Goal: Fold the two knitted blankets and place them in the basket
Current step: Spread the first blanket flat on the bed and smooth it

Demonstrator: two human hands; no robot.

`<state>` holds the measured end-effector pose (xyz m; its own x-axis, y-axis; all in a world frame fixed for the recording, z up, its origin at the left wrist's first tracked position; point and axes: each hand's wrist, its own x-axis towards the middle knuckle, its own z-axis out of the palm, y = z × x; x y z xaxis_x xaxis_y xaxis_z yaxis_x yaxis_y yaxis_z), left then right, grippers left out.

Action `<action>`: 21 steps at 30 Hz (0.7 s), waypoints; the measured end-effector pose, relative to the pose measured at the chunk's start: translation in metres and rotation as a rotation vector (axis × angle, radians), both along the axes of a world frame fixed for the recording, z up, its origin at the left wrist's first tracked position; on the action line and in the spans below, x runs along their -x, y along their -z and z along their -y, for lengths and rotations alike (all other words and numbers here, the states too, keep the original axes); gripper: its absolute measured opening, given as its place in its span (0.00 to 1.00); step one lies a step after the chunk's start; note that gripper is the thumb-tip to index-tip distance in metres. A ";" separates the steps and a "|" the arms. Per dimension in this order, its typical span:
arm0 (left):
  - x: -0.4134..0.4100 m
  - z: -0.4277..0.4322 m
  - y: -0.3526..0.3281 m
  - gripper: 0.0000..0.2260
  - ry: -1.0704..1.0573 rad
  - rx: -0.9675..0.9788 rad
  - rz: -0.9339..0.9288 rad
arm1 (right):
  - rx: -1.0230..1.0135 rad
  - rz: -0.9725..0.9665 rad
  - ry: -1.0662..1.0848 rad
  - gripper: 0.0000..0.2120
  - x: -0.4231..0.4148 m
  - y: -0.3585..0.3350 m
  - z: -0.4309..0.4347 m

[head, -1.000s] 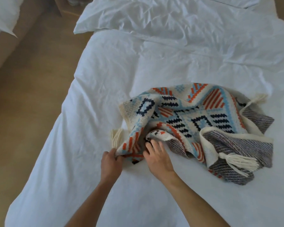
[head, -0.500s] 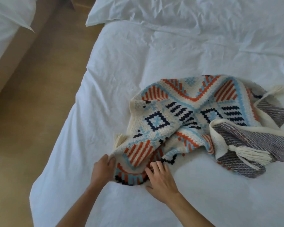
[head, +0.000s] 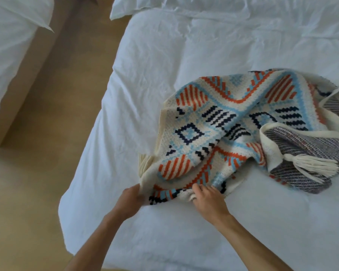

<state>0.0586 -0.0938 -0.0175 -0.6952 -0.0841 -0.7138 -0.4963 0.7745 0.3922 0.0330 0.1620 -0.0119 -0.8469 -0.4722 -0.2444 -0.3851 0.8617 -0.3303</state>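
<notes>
Blanket (head: 213, 137) on bed (head: 164, 55), near edge in left (head: 130, 200) and right hands (head: 208, 201).

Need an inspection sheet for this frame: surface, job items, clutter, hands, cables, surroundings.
Surface: white bed, bedding creased.
Job's things: patterned blanket lies crumpled and unfolded on the bed; grey striped knit with a cream tassel at its right, cannot tell whether second blanket or reverse side; basket not in view.
Clutter: nothing seen.
Grippers: left hand grips the patterned blanket's near corner; right hand pinches its near edge.
Cables: nothing seen.
Surroundings: pillow at the bed's head; second bed at left; wooden floor between.
</notes>
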 end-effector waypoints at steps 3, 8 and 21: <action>0.001 0.014 -0.001 0.09 -0.317 0.004 -0.046 | 0.084 0.092 0.013 0.14 -0.007 -0.011 -0.009; -0.011 0.025 -0.012 0.18 -0.244 0.203 0.053 | -0.090 0.294 -0.041 0.12 -0.047 0.004 -0.006; -0.047 0.009 -0.020 0.12 0.029 -0.262 0.188 | -0.112 0.330 0.082 0.18 -0.079 0.019 -0.003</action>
